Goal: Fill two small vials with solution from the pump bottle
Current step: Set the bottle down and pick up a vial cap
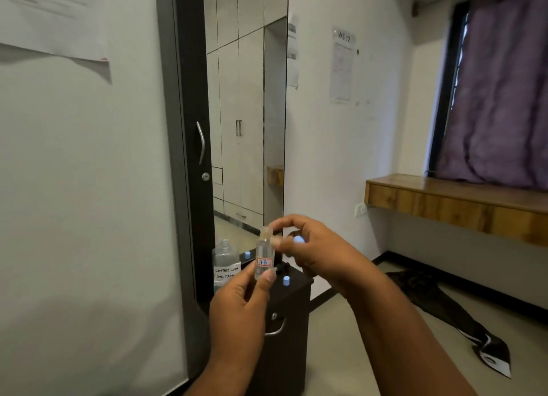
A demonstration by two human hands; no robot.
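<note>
- Head view: vial (264,257) pinched upright by left hand (237,309), just right of solution bottle (226,263).
- Right hand (311,247) curled at vial's open neck, blue cap (299,240) held (capping or uncapping unclear).
- Next: neck must be kept steady.

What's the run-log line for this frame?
left hand: holds vial upright | right hand: at vial mouth, blue cap in palm | solution bottle: open, on cabinet
</note>
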